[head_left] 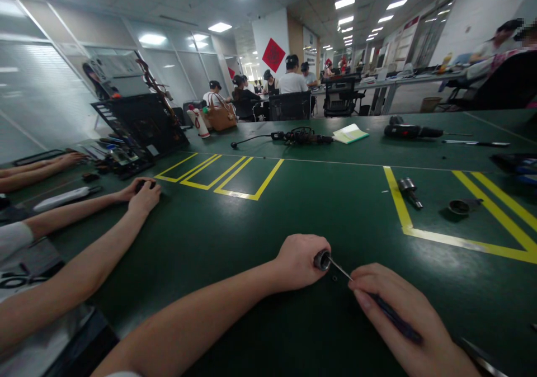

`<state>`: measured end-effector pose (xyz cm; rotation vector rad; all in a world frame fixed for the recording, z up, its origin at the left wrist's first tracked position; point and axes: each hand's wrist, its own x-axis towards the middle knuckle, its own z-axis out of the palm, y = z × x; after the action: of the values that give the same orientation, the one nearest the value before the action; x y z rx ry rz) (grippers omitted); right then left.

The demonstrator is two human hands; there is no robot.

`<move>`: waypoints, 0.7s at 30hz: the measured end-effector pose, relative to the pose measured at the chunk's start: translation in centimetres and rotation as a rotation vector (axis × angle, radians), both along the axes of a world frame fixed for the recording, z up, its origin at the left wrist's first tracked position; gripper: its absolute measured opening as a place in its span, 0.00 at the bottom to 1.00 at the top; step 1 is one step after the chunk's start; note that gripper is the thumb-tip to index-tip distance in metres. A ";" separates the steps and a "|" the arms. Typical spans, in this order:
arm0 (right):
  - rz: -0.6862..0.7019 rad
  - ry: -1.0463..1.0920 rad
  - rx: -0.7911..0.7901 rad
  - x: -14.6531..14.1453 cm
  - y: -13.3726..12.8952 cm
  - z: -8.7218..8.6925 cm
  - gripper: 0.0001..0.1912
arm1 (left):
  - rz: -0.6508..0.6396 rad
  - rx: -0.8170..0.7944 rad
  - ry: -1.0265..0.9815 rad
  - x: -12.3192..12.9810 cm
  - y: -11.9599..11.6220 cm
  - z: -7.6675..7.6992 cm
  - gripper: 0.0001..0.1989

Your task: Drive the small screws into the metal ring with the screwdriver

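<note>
Cyl [319, 260] clamped in L hand [298, 260]; R hand [406, 297] grips thin tool [395, 317], tip @ cyl

The table [226, 231] looks smooth and semi-glossy, throwing back blurred lamp glare; the yellow tape [397, 198] on it is smooth, with a white sheen in places. The hollow part [318, 260] is dull grey metal. The slim tool [342, 269] has a bright, polished metal shaft and a smooth, dark, plastic-looking handle. The stepped part [409, 190] is shiny metal, the cup-shaped part [459, 206] duller, and the notepad [351, 135] matt paper
</note>
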<state>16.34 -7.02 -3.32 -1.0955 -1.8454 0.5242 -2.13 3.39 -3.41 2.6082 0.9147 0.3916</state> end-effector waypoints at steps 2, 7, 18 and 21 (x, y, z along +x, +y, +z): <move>0.024 -0.037 0.005 0.0 -0.2 0.0 0.12 | -0.039 0.036 0.038 0.0 0.0 0.1 0.02; -0.021 0.097 -0.141 0.3 -0.1 0.5 0.06 | -0.121 0.106 0.105 0.0 -0.1 0.5 0.02; 0.021 0.520 -0.503 0.6 1.8 0.4 0.13 | -0.137 -0.015 -0.011 -0.1 0.3 0.2 0.01; 0.014 0.287 -0.305 0.4 1.0 0.4 0.10 | -0.118 0.026 0.012 0.0 0.2 0.0 0.02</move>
<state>16.78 -6.00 -2.95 -1.1377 -1.5558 0.9438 -2.13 3.63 -3.36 2.6754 0.7602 0.3592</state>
